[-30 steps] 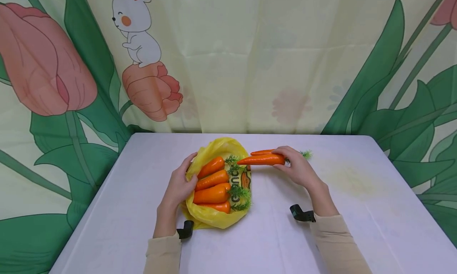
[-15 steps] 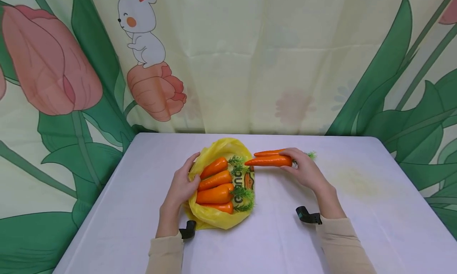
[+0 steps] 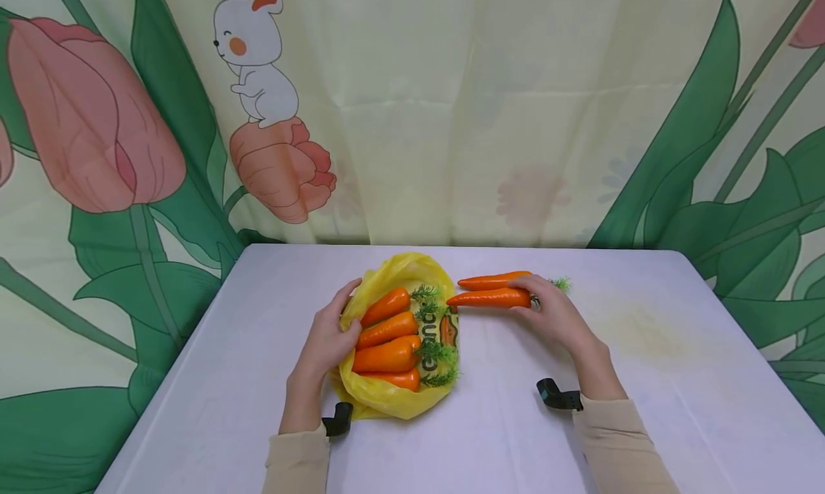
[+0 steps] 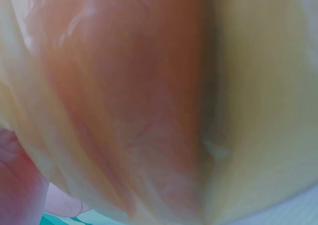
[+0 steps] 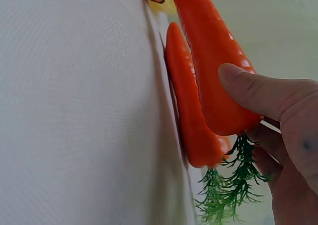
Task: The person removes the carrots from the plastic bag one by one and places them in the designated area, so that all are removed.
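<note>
"What's in the right hand's grip?"
"From my screen, one carrot, pinched near its thick end, thumb on its side; the gap is only the carrot's width. It's just right of the bag; I can't tell whether its tip touches."
"And the left hand?"
"Grips the bag's rim."
"How will the carrot handle?"
"It looks like glossy plastic, so I'd judge light, stiff, slightly slippery, hardly fragile. I'd hold the thick end, clear of the leaves."
"Which way does it point?"
"Tip left, towards the bag; long axis crosswise, roughly parallel to the second carrot lying beyond it on the worktop."
</note>
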The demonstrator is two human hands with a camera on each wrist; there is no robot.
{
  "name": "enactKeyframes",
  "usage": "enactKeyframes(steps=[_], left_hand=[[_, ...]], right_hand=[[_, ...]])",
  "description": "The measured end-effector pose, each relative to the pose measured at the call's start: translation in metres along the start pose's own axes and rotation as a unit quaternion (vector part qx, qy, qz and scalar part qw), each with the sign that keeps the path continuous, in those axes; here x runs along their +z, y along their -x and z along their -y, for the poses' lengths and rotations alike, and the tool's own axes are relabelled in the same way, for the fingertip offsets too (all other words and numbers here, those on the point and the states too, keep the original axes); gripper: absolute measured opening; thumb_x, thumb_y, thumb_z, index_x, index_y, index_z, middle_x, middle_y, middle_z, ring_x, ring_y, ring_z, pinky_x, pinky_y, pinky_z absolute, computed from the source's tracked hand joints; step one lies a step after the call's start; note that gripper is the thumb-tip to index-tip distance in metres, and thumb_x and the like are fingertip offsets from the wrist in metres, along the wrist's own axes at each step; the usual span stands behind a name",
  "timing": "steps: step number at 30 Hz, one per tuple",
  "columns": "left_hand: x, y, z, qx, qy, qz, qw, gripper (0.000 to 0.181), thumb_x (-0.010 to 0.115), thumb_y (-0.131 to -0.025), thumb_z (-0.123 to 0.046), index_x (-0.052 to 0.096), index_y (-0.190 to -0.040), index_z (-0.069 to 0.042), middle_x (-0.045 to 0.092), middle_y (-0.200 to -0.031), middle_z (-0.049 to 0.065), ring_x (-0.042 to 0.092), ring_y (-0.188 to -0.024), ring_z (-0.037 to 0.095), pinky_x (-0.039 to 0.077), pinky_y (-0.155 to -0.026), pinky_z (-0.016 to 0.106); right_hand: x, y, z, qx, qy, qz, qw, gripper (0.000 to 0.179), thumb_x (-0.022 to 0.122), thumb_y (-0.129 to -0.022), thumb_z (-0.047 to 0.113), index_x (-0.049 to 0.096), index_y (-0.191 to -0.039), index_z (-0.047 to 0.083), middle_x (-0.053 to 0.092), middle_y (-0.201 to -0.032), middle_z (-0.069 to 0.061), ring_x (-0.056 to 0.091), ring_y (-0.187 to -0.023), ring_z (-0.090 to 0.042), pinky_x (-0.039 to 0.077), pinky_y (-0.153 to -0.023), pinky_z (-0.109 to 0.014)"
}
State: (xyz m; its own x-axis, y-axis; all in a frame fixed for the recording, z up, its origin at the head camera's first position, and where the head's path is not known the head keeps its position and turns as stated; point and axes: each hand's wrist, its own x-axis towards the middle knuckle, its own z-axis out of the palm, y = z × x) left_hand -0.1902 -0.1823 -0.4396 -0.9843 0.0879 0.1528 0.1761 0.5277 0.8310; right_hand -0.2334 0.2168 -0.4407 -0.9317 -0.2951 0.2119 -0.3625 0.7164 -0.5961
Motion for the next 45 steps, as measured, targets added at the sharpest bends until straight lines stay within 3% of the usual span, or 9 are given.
enactKeyframes(steps=[9,19,26,31,45], left_hand=[[0.002,0.003,0.003,0.007,-0.011,-0.002,0.9999,0.067,0.057,-0.091,-0.002,0.042,-0.153,-0.023,0.063,-0.13,0.011,0.059,-0.113,0.028,0.048,-0.101,0.049],[0.001,-0.008,-0.001,0.016,-0.014,-0.001,0.9998,0.067,0.055,-0.091,-0.003,0.042,-0.154,-0.023,0.062,-0.13,0.011,0.059,-0.112,0.028,0.048,-0.101,0.049],[0.001,-0.005,0.0,0.008,-0.007,0.003,0.9999,0.067,0.056,-0.091,-0.003,0.042,-0.154,-0.023,0.062,-0.132,0.012,0.059,-0.114,0.029,0.047,-0.102,0.049],[0.003,-0.004,0.001,0.02,-0.002,0.005,0.9998,0.068,0.056,-0.091,-0.002,0.042,-0.154,-0.022,0.062,-0.132,0.012,0.059,-0.114,0.028,0.047,-0.102,0.049],[0.003,-0.003,-0.001,0.016,-0.011,0.002,0.9998,0.068,0.057,-0.091,-0.002,0.042,-0.154,-0.022,0.061,-0.133,0.011,0.058,-0.115,0.028,0.047,-0.102,0.05]], right_hand=[[0.0,0.004,-0.011,0.022,-0.008,0.014,0.9996,0.045,0.075,-0.092,0.013,0.06,-0.134,0.006,0.056,-0.134,-0.014,0.05,-0.124,-0.036,0.036,-0.108,-0.056],[-0.013,-0.002,-0.015,0.038,-0.001,0.022,0.999,0.044,0.074,-0.092,0.012,0.06,-0.133,0.003,0.055,-0.136,-0.018,0.047,-0.127,-0.039,0.033,-0.11,-0.059],[-0.008,-0.001,-0.018,0.041,0.003,0.04,0.9984,0.041,0.075,-0.092,0.012,0.062,-0.13,0.0,0.057,-0.134,-0.022,0.047,-0.126,-0.041,0.033,-0.109,-0.06],[-0.007,0.002,-0.02,0.057,0.007,0.044,0.9974,0.042,0.075,-0.091,0.013,0.062,-0.13,0.001,0.057,-0.133,-0.021,0.047,-0.126,-0.042,0.033,-0.109,-0.061],[-0.01,0.0,-0.021,0.049,0.008,0.046,0.9977,0.041,0.076,-0.089,0.008,0.064,-0.127,0.001,0.056,-0.133,-0.021,0.046,-0.127,-0.042,0.032,-0.109,-0.061]])
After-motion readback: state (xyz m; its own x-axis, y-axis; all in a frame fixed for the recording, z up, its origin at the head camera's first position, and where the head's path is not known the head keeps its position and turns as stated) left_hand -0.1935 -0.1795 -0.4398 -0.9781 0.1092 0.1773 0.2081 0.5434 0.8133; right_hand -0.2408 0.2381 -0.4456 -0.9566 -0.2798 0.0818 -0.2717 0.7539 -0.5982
